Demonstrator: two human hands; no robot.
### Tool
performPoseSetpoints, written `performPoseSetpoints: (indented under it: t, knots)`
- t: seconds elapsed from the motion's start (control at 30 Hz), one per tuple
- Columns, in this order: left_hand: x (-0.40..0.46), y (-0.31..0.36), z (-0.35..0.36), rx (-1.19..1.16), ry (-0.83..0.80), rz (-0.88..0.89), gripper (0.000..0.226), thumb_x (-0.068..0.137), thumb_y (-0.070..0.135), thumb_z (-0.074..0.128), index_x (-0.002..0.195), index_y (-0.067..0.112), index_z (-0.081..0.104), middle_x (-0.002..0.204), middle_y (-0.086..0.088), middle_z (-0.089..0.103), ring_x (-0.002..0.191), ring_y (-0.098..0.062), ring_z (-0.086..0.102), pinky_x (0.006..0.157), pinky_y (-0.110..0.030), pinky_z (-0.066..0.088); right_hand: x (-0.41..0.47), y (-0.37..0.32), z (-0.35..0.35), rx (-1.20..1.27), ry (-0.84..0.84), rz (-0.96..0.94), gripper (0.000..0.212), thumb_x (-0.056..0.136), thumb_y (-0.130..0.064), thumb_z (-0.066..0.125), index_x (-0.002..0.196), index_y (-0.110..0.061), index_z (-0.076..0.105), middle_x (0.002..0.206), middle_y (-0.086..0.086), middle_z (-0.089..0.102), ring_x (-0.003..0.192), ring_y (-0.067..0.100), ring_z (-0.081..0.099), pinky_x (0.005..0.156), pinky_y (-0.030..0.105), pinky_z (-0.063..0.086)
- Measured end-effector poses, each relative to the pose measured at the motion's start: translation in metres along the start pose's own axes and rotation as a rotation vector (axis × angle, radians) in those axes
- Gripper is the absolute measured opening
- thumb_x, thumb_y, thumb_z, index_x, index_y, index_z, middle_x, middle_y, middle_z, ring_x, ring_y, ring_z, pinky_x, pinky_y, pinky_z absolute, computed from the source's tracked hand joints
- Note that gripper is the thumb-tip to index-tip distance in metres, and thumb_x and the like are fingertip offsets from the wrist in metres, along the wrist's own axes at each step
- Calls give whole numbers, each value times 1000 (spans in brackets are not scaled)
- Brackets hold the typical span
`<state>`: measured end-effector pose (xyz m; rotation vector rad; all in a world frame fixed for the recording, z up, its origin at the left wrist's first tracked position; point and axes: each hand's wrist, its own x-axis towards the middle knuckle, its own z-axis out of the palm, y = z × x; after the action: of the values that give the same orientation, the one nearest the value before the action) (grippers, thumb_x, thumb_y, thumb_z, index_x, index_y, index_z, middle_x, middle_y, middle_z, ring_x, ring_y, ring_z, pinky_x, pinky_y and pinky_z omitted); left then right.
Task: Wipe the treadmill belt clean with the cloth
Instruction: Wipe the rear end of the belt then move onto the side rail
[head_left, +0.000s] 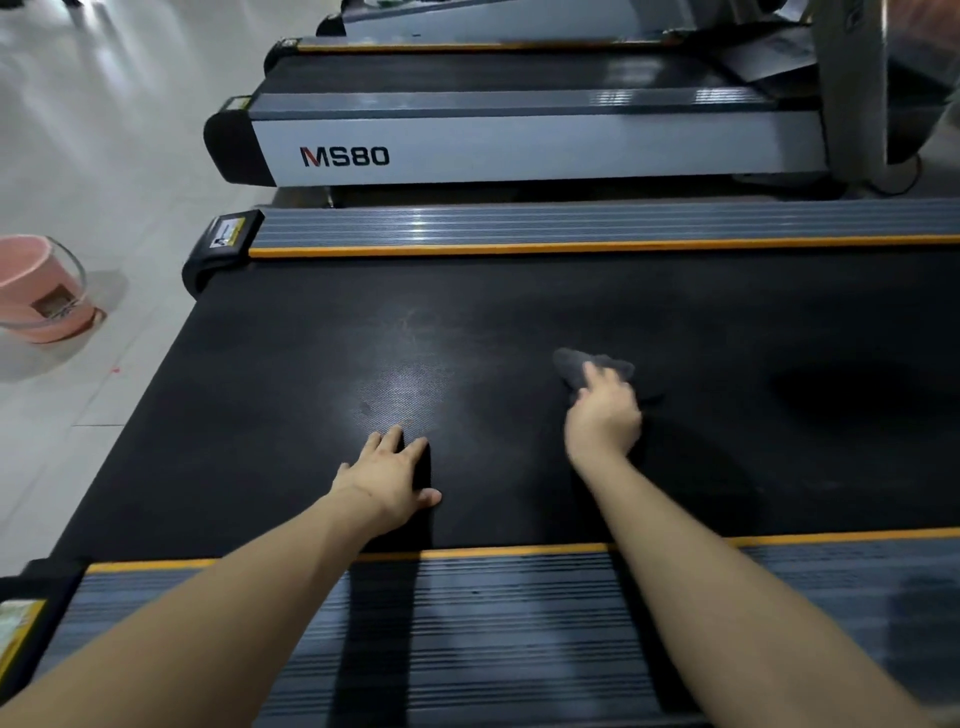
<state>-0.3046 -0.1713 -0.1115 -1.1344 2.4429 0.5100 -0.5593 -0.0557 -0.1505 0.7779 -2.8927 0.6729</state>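
Observation:
The black treadmill belt (311, 338) fills the middle of the head view, with a dull greyish patch left of centre. A dark grey cloth (571, 366) lies bunched on the belt right of centre. My right hand (602, 415) presses down on the cloth and grips it, fingers covering its near part. My left hand (389, 478) rests flat on the belt near the front edge, fingers spread, holding nothing. Both forearms reach in over the near side rail.
Ribbed grey side rails with orange strips border the belt at the near side (519, 623) and far side (571, 228). A second treadmill marked MS80 (467, 150) stands behind. A pink bucket (36, 291) sits on the pale tiled floor at left.

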Motion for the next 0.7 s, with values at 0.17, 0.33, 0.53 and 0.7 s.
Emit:
performPoseSetpoints:
  t: [0.17, 0.33, 0.53, 0.7]
  knots:
    - [-5, -14, 7, -31, 20, -40, 88, 90, 65, 61, 161, 35, 15, 171, 2, -4, 157, -25, -4, 120, -62, 21, -69, -102, 36, 76, -195, -516, 41, 91, -16, 57, 129, -30, 55, 127, -3, 57, 120, 27, 52, 90, 38, 47]
    - [-9, -18, 7, -6, 15, -3, 86, 92, 64, 58, 161, 33, 16, 171, 2, -4, 157, -25, -4, 121, -61, 21, -39, -24, 10, 113, -202, -630, 42, 93, -20, 63, 133, -31, 60, 138, -3, 59, 128, 22, 55, 103, 36, 46]
    - [-20, -10, 11, 10, 46, 21, 77, 97, 60, 53, 160, 32, 18, 171, -1, -2, 157, -27, -2, 122, -59, 22, -13, 75, -47, 67, -38, -64, 40, 93, -22, 59, 133, -25, 60, 132, 0, 61, 117, 26, 58, 93, 34, 45]
    - [-31, -11, 14, 30, 74, 4, 70, 100, 59, 46, 160, 34, 20, 171, -2, -2, 157, -26, -3, 122, -58, 20, -79, -31, -7, 147, -147, -170, 39, 89, -21, 64, 128, -27, 63, 128, 2, 63, 116, 28, 58, 94, 38, 47]
